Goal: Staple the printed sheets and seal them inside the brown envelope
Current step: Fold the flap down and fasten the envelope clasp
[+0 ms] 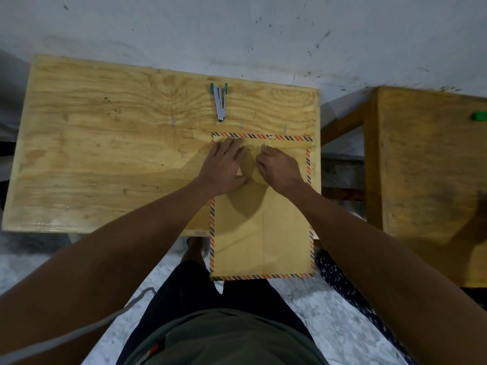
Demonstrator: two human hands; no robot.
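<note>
Closing the flap of the brown envelope on the desk.

My left hand point(224, 164) lies flat, fingers spread, pressing the folded flap; my right hand point(279, 169) has its fingertips pinched together just beside the small round eyelet point(263, 145) near the far edge, though what they pinch I cannot tell. To do this well, I judge I should keep the left palm firm so the flap stays creased while the right works the fastening. The brown envelope point(261, 233) sits at the right end of the desk point(105, 154), its near end overhanging the edge. No printed sheets show; presumably they are inside. I count one envelope, one stapler point(219, 104) lying just beyond it, two hands, and a second desk point(427, 180) to the right carrying one small green object point(479, 115).
</note>
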